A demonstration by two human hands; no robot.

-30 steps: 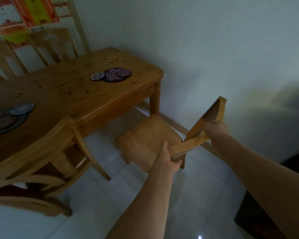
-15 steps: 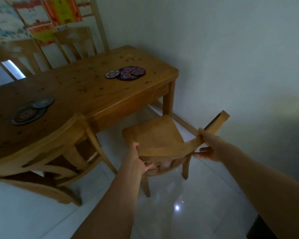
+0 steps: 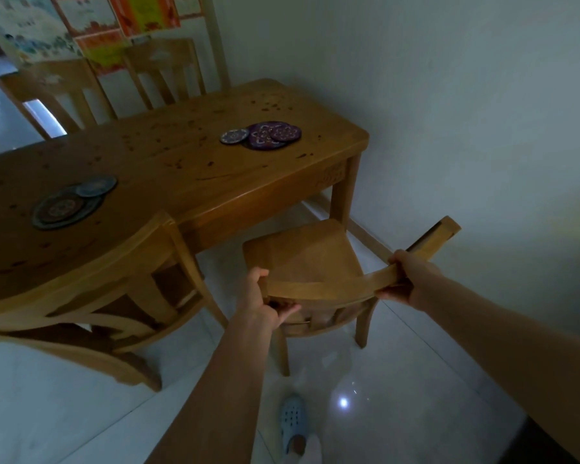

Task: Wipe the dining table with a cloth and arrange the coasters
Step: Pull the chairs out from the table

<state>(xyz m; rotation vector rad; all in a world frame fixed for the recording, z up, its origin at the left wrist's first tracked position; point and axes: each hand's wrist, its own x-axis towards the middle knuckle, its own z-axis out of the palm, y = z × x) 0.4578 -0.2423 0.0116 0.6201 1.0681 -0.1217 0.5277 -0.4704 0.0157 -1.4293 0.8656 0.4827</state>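
Dim room, pale wall (image 3: 449,95), glossy white floor (image 3: 416,380)

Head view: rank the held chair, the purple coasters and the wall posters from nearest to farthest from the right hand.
1. held chair: its top rail is gripped by the right hand.
2. purple coasters: on the right end of the table, ahead and to the left.
3. wall posters: upper left, behind the far chairs.

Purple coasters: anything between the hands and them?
Yes. The chair that the left hand and right hand both grip by its top rail stands between them and the table; the purple coasters lie beyond its seat.
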